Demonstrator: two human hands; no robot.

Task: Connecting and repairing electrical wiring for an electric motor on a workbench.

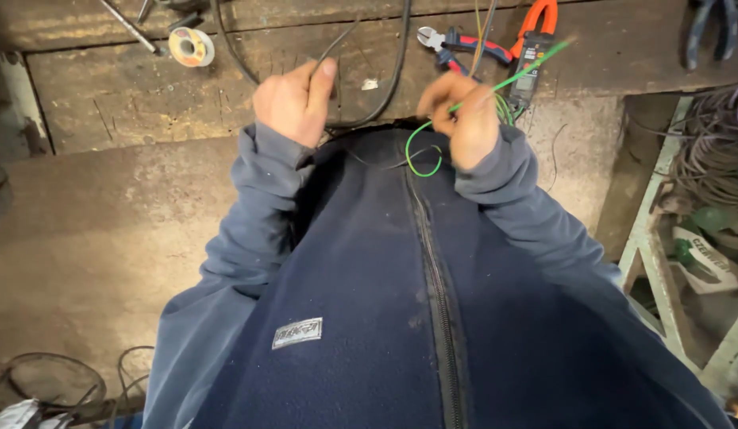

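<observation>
My left hand (293,102) is closed around a thin black wire (341,41) that runs up toward the wooden bench. My right hand (464,119) pinches a green wire (527,70) and several other thin strands; the green wire loops below the hand and its free end sticks out up and right. Both hands are held close to my chest, over a dark blue zip fleece (385,302). A thick black cable (398,63) curves between the two hands.
The worn wooden bench (146,111) carries a roll of tape (192,46), red-handled cutters (456,44) and an orange clamp meter (534,40). Coils of wire (714,151) sit on a pale metal rack at the right. More cable lies on the floor at lower left.
</observation>
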